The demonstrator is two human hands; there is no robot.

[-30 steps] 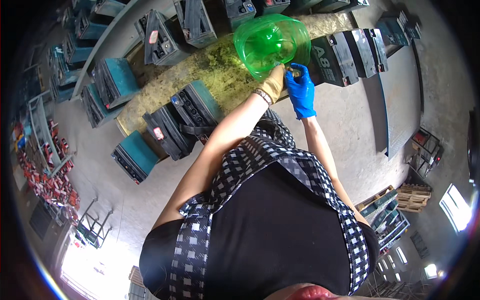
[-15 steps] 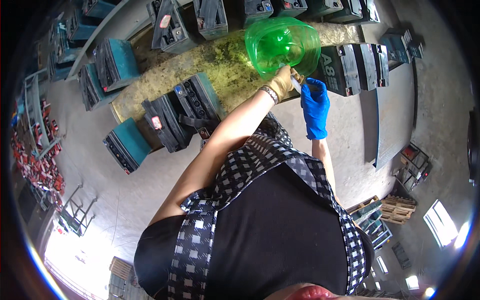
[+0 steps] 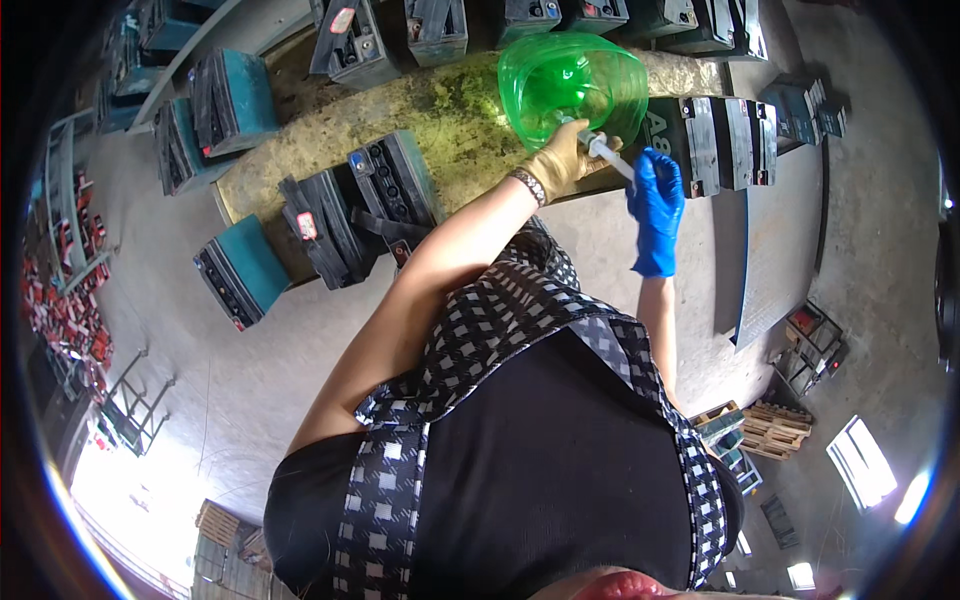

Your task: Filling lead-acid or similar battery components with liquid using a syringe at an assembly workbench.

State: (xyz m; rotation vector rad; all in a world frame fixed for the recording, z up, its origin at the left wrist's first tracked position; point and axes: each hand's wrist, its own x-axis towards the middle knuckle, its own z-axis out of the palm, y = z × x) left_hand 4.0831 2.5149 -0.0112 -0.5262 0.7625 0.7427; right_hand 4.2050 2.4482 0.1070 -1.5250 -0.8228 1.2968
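Note:
A large syringe [image 3: 614,160] slants between my hands, its front end over the translucent green plastic tub [image 3: 512,100]. My left hand [image 3: 562,163], in a tan glove, is closed round the barrel at the tub's near rim. Its plunger sticks out toward my right hand [image 3: 656,215], which wears a blue glove and is closed on the plunger's end. The tub stands on a stained yellowish bench [image 3: 440,110]. Whether the tip touches liquid inside is hard to make out. Just right of the tub is a dark battery [image 3: 690,145] with pale lettering.
Several batteries line the bench's far edge, among them a grey one [image 3: 437,35]. Left of my arm, more batteries [image 3: 392,185] sit close together, and a teal one [image 3: 245,270] stands at the corner. Wooden pallets [image 3: 775,430] lie on the floor at right.
My right hand has moved right, away from my left, and a longer stretch of plunger shows between them. The whole view has shifted slightly.

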